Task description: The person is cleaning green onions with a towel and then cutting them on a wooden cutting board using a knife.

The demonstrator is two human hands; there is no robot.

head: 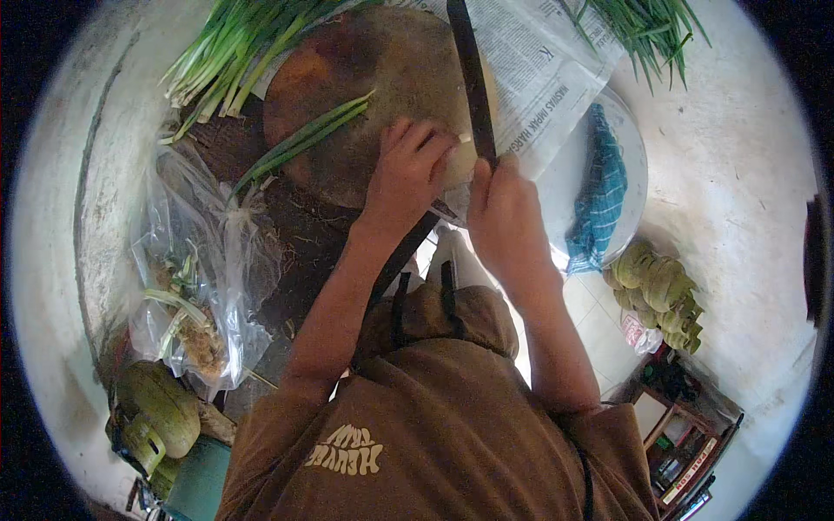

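Note:
My left hand (414, 166) rests on the round wooden chopping board (365, 58) with its fingers bent down. Whether anything lies under those fingers is hidden; a small pale piece (464, 138) shows beside the fingertips. My right hand (505, 225) grips a long knife, its dark blade (474, 78) pointing away from me over the board's right side. Left of my left hand, a few green scallion leaves (313, 137) lie across the board's edge. A thick bunch of scallions (228, 52), white ends towards me, lies at the board's far left.
Newspaper (521, 71) spreads right of the board, with more scallion greens (651, 32) beyond. A teal cloth (598, 195) lies on a round white container (635, 150). At left is a clear plastic bag (231, 306) with root trimmings (202, 342). Green bananas (655, 286) are at right.

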